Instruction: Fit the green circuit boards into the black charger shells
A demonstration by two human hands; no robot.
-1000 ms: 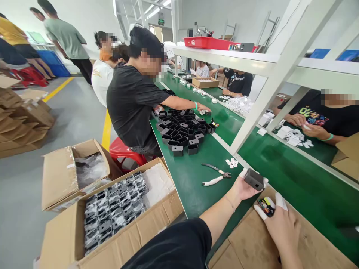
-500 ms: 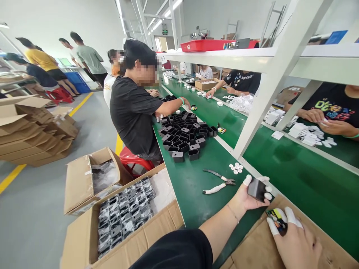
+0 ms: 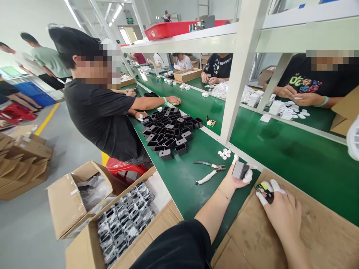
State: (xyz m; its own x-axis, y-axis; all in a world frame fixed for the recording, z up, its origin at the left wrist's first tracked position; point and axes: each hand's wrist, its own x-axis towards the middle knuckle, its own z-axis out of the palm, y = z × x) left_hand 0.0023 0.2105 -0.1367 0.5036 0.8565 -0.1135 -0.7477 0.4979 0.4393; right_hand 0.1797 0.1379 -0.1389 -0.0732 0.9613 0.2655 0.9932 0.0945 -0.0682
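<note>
White finger cots cover several fingertips on both hands. My left hand is closed around a black plastic case, held above the green bench. To its right, my right hand grips a small circuit board with yellow and green parts, over a flat sheet of cardboard. The two held parts are apart. Left of my left hand lie cutting pliers with one white-wrapped handle. Several round white discs lie just beyond the pliers.
Many black cases are heaped on the bench beside a co-worker in black. Another circuit board lies on the green belt. A shelf post rises ahead. An open carton of wrapped cases stands at lower left.
My view has swung to the right, so things appear further left. Both hands keep hold of the case and the circuit board. The co-worker's arm has shifted over the bench.
</note>
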